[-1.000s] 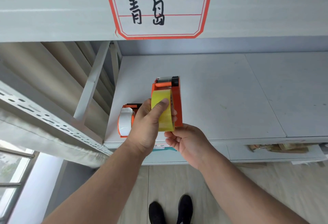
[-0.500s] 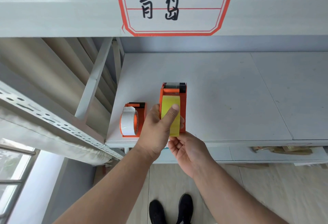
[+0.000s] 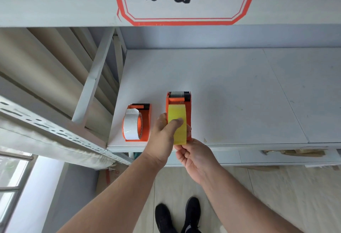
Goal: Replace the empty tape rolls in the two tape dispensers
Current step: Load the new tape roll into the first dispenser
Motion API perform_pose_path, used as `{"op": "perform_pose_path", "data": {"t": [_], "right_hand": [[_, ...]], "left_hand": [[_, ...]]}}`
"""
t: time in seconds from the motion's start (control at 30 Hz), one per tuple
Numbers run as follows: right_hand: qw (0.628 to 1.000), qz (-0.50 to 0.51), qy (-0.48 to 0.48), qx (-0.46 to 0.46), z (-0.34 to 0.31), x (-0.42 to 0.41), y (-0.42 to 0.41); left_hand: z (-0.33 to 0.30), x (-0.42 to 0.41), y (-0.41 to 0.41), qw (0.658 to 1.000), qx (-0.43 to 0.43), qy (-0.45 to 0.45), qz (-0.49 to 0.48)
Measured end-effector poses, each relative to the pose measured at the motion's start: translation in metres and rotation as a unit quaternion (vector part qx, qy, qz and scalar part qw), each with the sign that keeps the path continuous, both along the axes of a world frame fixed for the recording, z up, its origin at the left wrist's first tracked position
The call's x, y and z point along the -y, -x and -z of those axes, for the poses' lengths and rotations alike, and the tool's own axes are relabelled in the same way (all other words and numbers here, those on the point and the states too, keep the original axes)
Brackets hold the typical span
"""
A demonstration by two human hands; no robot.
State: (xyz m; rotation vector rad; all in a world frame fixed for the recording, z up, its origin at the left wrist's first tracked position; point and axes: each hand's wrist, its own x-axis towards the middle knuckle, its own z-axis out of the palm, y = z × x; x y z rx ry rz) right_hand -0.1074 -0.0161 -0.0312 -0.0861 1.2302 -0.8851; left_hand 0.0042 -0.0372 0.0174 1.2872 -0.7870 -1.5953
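— Tape dispensers, both of them, sit at the front edge of the shelf (image 3: 230, 88); the orange dispenser (image 3: 188, 114) with the yellow roll (image 3: 178, 111) is just right of the second dispenser (image 3: 145, 122) with the white roll (image 3: 131, 125).

— How will it handle?

— Light, stiff plastic, I'd judge — slick sides, so I'd take it by the frame, not the toothed end away from me.

— And my fingers?

— My left hand (image 3: 162, 136) clamps the yellow roll, thumb pressed on its face. My right hand (image 3: 195, 156) pinches the roll's near end, fingers curled together.
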Motion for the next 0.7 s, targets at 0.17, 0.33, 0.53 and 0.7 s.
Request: {"op": "perform_pose_path", "data": {"t": [0.17, 0.33, 0.53, 0.7], "right_hand": [[1.0, -0.002, -0.001, 0.013, 0.004, 0.0, 0.001], [1.0, 0.001, -0.01, 0.022, 0.004, 0.001, 0.004], [0.999, 0.016, -0.048, 0.015, 0.011, 0.002, 0.009], [0.996, 0.035, -0.081, 0.002, 0.014, 0.006, 0.006]], "left_hand": [[0.003, -0.001, 0.003, 1.0, 0.015, 0.004, -0.003], [0.008, -0.001, 0.007, 0.999, 0.026, 0.019, -0.001], [0.02, 0.002, 0.008, 1.0, 0.015, -0.001, -0.002], [0.038, 0.007, 0.008, 0.999, 0.03, -0.02, -0.004]]}}
